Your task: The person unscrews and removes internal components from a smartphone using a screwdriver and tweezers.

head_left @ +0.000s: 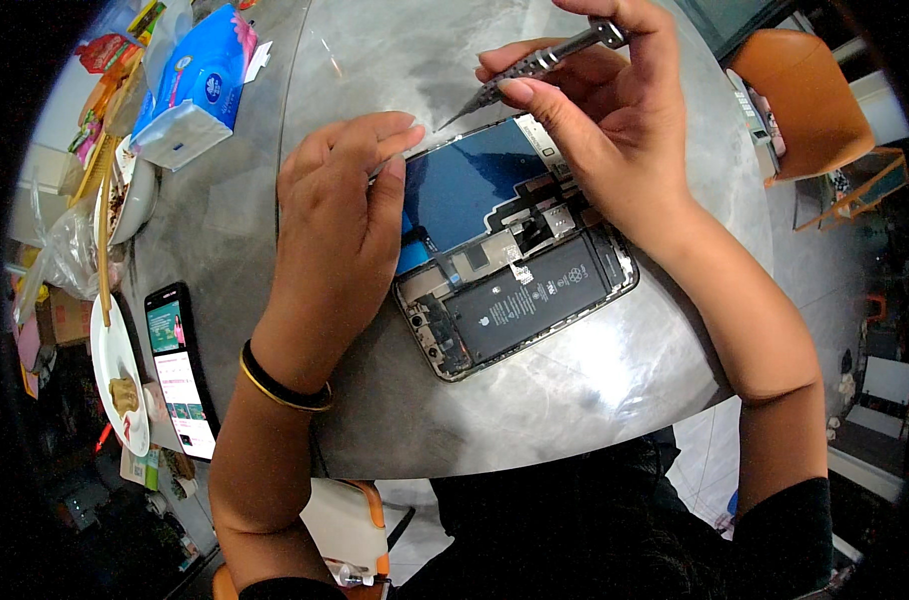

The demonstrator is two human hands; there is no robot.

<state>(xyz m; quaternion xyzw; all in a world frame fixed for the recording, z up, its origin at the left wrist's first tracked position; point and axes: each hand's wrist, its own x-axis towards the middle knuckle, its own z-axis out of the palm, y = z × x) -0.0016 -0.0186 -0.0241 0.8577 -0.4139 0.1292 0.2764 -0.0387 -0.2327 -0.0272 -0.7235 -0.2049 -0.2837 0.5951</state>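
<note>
A smartphone lies opened up on the grey table, its body [430, 320] showing a black battery [533, 297] and small metal parts. Joined along its far side is the display panel [475, 185], its dark blue inner face up. My right hand [625, 150] grips a slim grey metal screwdriver [550, 62] between thumb and fingers, slanting down to the left. Its tip is close to the fingertips of my left hand [340, 190], by the panel's far left corner. Those left fingers are bent together; whatever they pinch, if anything, is hidden.
Left of my arm, a second phone [180, 370] with a lit screen lies beside a white plate [108, 375] with food scraps. Farther back stand a bowl [135, 195] with chopsticks and a blue tissue pack [200, 90]. An orange-brown chair [805, 100] is at the far right.
</note>
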